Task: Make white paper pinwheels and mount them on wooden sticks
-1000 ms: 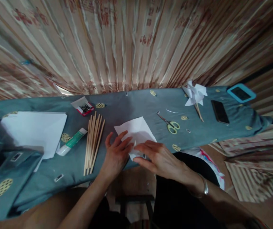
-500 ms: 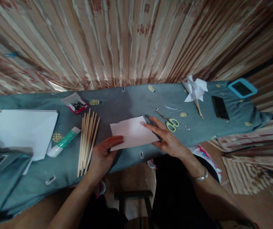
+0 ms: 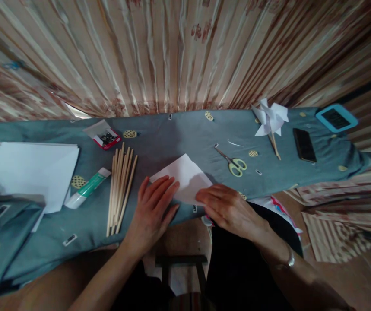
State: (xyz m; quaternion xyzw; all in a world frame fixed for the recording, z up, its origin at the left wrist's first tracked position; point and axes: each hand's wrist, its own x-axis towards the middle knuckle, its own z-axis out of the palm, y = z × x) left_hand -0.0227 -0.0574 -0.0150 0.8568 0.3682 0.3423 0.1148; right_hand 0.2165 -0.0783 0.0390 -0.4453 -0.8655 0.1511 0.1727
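Mid-fold, I reckon: left hand (image 3: 151,211) spread on the paper (image 3: 187,172), right hand (image 3: 233,209) pinching its edge; creasing needs firm pressure.

White paper (image 3: 188,172), plain, lying on grey-blue cloth (image 3: 166,136), one corner pointing forward

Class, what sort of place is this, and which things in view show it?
Probably a makeshift craft spot in a home: a pineapple-patterned cloth is spread out under scissors and a paper pinwheel, with a long curtain hanging behind.
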